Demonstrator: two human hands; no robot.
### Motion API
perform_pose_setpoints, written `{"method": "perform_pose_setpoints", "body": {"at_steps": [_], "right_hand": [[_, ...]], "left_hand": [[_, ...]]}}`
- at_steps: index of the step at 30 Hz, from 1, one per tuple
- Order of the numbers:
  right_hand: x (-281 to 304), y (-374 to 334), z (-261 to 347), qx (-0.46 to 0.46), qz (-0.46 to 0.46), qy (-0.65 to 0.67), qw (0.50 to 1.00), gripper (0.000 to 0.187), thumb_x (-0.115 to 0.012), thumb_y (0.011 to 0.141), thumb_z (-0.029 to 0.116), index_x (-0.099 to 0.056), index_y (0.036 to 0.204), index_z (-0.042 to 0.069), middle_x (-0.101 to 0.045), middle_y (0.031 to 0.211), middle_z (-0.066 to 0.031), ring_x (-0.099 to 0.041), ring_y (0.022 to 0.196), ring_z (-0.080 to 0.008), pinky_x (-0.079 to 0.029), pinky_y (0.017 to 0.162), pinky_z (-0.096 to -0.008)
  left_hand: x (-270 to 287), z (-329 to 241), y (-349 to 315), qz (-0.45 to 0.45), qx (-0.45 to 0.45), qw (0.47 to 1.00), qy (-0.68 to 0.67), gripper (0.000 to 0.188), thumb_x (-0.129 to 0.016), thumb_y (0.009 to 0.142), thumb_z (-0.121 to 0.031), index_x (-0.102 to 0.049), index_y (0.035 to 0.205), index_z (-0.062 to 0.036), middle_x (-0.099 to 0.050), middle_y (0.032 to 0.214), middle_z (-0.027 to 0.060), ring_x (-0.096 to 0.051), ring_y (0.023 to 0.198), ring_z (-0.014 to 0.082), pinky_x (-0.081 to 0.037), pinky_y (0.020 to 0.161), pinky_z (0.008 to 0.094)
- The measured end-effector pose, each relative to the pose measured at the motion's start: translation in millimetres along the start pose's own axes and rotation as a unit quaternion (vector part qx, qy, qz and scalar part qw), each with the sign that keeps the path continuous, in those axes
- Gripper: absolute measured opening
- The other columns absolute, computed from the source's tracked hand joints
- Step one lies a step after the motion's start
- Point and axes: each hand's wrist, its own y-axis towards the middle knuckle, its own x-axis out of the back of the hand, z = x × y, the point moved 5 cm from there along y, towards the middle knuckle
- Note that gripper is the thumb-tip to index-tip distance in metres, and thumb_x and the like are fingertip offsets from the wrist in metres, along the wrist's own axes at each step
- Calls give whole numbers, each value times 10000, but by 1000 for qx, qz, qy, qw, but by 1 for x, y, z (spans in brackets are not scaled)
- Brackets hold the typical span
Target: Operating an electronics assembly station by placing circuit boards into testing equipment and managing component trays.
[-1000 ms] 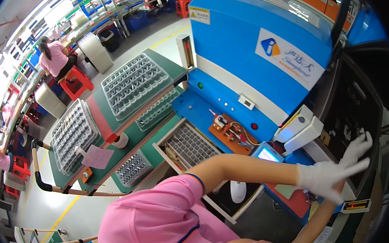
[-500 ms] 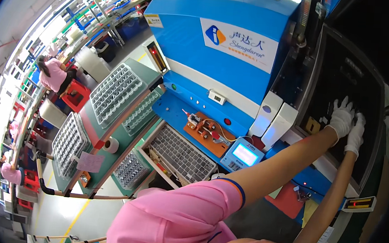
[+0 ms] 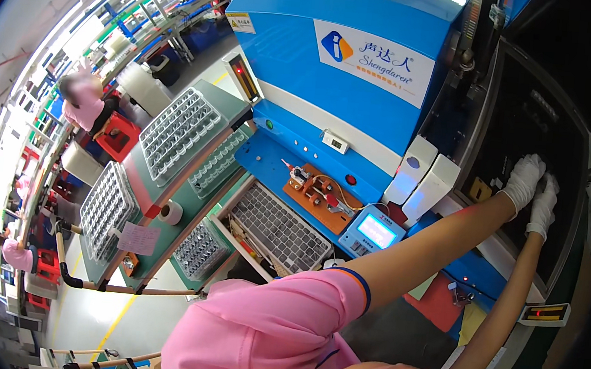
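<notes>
Head view:

1. At the right of the frame, mid-height, 2 white-gloved hands are set close beside each other over a large black rectangular panel with a grey edge (image 3: 560, 148).
2. The left hand (image 3: 523, 180), on a bare forearm below a pink sleeve (image 3: 284, 310), is nearer the middle of the frame. Its fingers are narrow and close together, pointing up the frame; I cannot tell whether it holds anything.
3. The right hand (image 3: 544, 206) lies just right of it and slightly lower, its fingers also narrow; its grip is hidden.
4. The black panel spreads beneath both hands, running above and below them in the frame. Contact with its surface cannot be told.
5. Just left of the left hand are small pale pieces (image 3: 497, 182) and, farther left, a yellowish square piece with a dark mark (image 3: 480, 190).
6. Left of the panel stand 2 upright white boxes (image 3: 411, 170) with a bluish glow.
7. At upper centre is a blue machine housing (image 3: 278, 56); below it, an orange plate (image 3: 334, 219) bearing small fittings, and a blue device with a lit screen (image 3: 376, 231).
8. Clear plastic trays of small parts (image 3: 179, 136) lie on green shelves (image 3: 231, 101) at centre-left.
</notes>
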Motion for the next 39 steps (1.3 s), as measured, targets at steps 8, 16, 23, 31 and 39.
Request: {"method": "perform_pose_setpoints", "body": {"at_steps": [8, 16, 23, 31, 39], "right_hand": [[0, -6, 11, 26, 8, -84, 996, 299, -534, 1000, 199, -591, 1238, 27, -629, 1182, -88, -589, 1084, -197, -476, 946, -300], [2, -14, 37, 22, 35, -160, 986, 255, -554, 987, 155, -590, 1210, 37, -636, 1134, -78, -595, 1050, -203, -476, 924, -303], [7, -22, 66, 27, 59, -223, 973, 222, -571, 976, 117, -590, 1185, 45, -641, 1093, -68, -601, 1019, -208, -475, 904, -306], [9, -59, 133, 49, 68, -94, 992, 204, -653, 913, 101, -673, 1111, 60, -641, 1075, -129, -655, 963, -242, -543, 816, -349], [-5, -51, 105, 19, 83, -231, 969, 270, -587, 963, 195, -666, 1219, 159, -578, 1355, -41, -483, 1316, -270, -384, 1127, -394]], "left_hand": [[32, -10, -30, -71, 47, 883, -462, 478, -473, 1012, -321, -488, 1393, -33, -591, 1345, 172, -573, 1225, 300, -471, 1016, 347], [61, -36, -54, -78, -149, 887, -431, 406, -476, 1000, -136, -466, 1397, -51, -385, 1513, 189, -464, 1338, 323, -433, 1069, 367], [99, -37, -204, 39, -217, 880, -421, 405, -524, 993, -186, -354, 1314, -7, -516, 1301, 251, -639, 1027, 400, -512, 873, 451], [167, 25, -315, 124, -338, 928, -96, 318, -645, 917, -236, -529, 1193, -129, -660, 916, 129, -667, 647, 291, -515, 496, 347], [154, 68, -318, 154, -440, 863, 194, 252, -646, 919, -263, -589, 1096, -93, -527, 1372, 102, -401, 1377, 380, -392, 1094, 555]]}}
